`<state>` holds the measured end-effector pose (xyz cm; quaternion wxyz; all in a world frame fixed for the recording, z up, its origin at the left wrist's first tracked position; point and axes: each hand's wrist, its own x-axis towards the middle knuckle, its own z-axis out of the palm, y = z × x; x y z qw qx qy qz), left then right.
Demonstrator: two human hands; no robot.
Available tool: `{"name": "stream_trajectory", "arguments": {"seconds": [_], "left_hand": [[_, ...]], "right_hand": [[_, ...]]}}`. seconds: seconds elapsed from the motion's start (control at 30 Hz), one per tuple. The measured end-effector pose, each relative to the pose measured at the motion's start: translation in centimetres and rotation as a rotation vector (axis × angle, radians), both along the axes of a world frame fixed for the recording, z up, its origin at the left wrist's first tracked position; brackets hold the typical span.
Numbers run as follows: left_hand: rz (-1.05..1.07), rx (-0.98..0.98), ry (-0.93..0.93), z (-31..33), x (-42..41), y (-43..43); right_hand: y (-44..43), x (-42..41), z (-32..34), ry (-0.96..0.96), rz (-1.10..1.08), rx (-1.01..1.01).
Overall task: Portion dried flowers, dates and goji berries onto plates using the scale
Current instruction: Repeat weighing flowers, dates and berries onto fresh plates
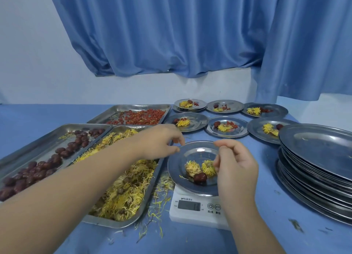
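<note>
A steel plate (178,170) sits on the white scale (192,209), holding two dried flowers (193,168) and one date (200,177). My left hand (162,141) reaches across the flower tray and pinches the plate's far left rim between thumb and fingers. Over the plate's right side, my right hand (236,166) hovers with its fingers curled; whether it holds anything is hidden. To the left lie three trays: dates (43,158), yellow dried flowers (123,193) and red goji berries (137,116).
Several filled plates (226,126) stand in two rows behind the scale. A tall stack of empty plates (316,168) fills the right side. Loose yellow petals (158,202) litter the blue table between flower tray and scale. A blue curtain hangs behind.
</note>
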<state>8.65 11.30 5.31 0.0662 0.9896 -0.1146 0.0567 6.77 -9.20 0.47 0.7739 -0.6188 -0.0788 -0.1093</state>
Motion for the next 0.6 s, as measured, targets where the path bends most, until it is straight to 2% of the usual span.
{"name": "stream_trajectory", "arguments": {"seconds": [0.13, 0.33, 0.47, 0.6], "left_hand": [[0.125, 0.06, -0.039, 0.4, 1.1, 4.1], [0.367, 0.171, -0.047, 0.6, 3.5, 11.3], [0.511, 0.164, -0.032, 0.2, 5.7, 15.1], [0.573, 0.088, -0.012, -0.8, 8.7, 16.7]], "right_hand": [[0.6, 1.6, 1.6, -0.005, 0.111, -0.124], [2.8, 7.0, 5.9, -0.032, 0.401, -0.394], [3.9, 10.4, 6.1, -0.057, 0.439, -0.565], [4.2, 12.9, 5.2, -0.05, 0.446, -0.585]]}}
